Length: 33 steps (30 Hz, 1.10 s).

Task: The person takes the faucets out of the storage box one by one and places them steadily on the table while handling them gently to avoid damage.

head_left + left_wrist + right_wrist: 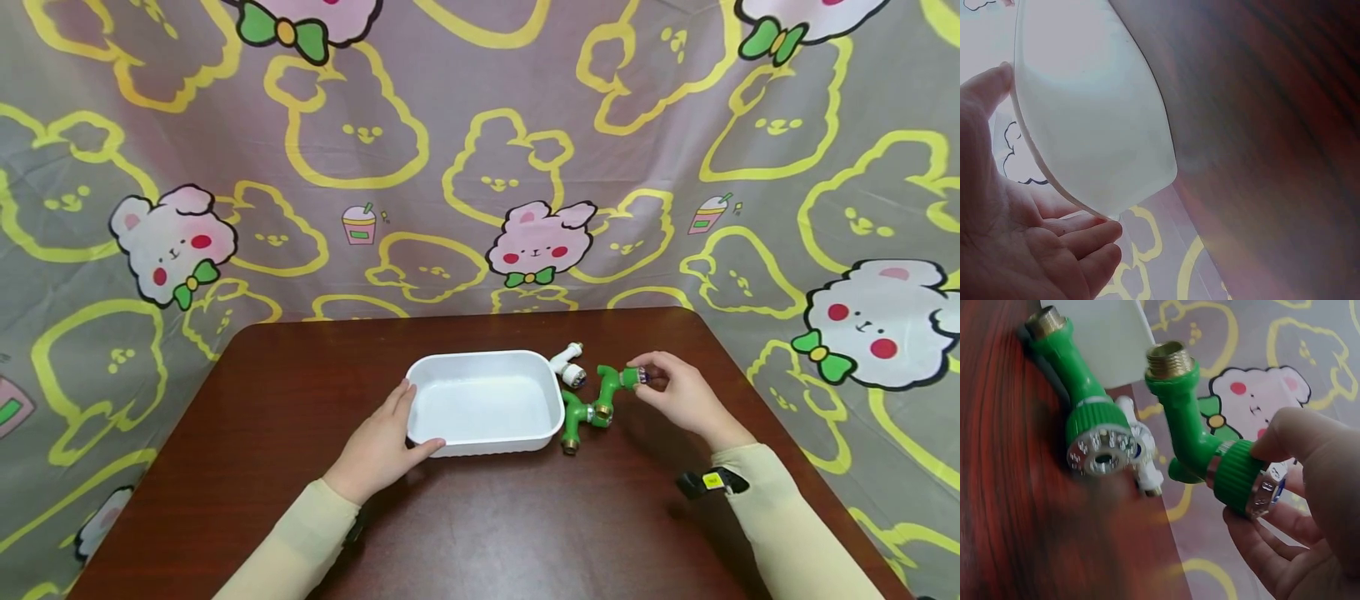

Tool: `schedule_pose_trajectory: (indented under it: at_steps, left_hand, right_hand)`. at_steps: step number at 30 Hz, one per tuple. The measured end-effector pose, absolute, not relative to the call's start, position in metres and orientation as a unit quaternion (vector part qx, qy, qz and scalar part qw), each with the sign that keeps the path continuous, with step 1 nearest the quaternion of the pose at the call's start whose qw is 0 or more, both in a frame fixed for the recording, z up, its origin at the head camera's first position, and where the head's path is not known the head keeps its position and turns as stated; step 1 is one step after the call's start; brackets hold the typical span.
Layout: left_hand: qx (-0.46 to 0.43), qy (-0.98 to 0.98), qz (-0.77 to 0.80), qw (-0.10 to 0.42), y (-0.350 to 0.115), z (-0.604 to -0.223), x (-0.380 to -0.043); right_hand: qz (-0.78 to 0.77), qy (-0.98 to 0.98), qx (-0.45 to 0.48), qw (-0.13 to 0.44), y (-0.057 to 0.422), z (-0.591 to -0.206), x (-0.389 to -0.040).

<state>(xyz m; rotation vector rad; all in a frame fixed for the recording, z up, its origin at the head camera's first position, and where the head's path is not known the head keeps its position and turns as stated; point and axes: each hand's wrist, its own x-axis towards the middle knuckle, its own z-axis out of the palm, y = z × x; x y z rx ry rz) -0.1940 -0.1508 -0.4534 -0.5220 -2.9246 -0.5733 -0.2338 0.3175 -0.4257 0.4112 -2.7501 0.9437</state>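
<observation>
A white rectangular tray (480, 448) sits on the table, nothing inside it. My left hand (378, 442) holds its left end, fingers at the rear corner and thumb on the front rim; the left wrist view shows that hand (1029, 231) against the tray's rim (1054, 178). With thumb and fingers, my right hand (678, 396) pinches a green tap (609, 387) by its ribbed knob (1235, 478). The held tap's brass threaded end (1172, 360) points away from the hand. Right beside the tray lies another green tap (573, 417), and behind it a white tap (564, 362).
The brown wooden table (300, 375) runs back to a patterned cloth (450, 167) hanging behind and at both sides. Both taps on the table lie close to the tray's right end. A dark wrist strap (712, 482) is on my right wrist.
</observation>
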Motion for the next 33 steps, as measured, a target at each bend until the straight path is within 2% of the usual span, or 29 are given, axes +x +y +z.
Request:
schedule_pose_trajectory:
  at_steps: [15, 33]
  left_hand:
    - [-0.169, -0.965, -0.194, 0.055, -0.151, -0.453, -0.193]
    - [-0.168, -0.965, -0.193, 0.053, -0.151, -0.453, -0.192]
  right_hand:
    - [0.315, -0.938, 0.135, 0.044, 0.338, -0.43, -0.229]
    - [0.31, -0.939, 0.148, 0.018, 0.347, -0.442, -0.231]
